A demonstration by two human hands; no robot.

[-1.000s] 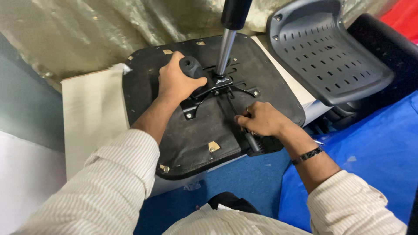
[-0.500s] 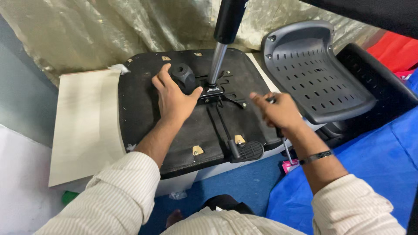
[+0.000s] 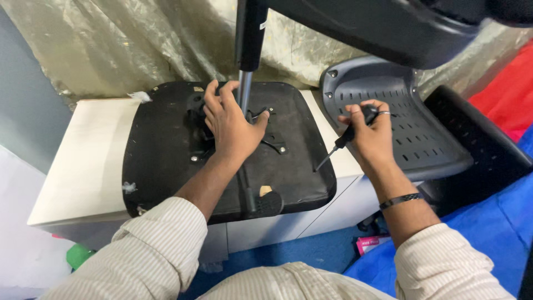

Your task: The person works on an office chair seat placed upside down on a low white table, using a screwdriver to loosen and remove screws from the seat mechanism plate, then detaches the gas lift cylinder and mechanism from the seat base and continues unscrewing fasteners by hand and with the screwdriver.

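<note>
An upturned black chair seat (image 3: 161, 144) lies on a white cabinet top (image 3: 89, 161), its metal mechanism plate and gas-lift column (image 3: 247, 61) sticking up. My left hand (image 3: 230, 125) rests flat on the mechanism beside the column's silver rod. My right hand (image 3: 372, 136) is lifted off to the right of the seat, gripping a black-handled screwdriver (image 3: 341, 141) with its tip pointing down-left toward the seat's right edge. A black lever with a paddle end (image 3: 261, 203) runs toward the seat's near edge.
A grey perforated chair back (image 3: 400, 128) lies to the right beside black padding (image 3: 483, 150). A dark chair part (image 3: 388, 28) hangs overhead. Blue sheeting (image 3: 499, 233) and red cloth (image 3: 511, 83) cover the right side. Crinkled plastic sheet (image 3: 111, 44) lines the back wall.
My right hand has come off the seat and moved right, raising the screwdriver. My left hand has shifted onto the mechanism next to the rod. The view has tilted downward.
</note>
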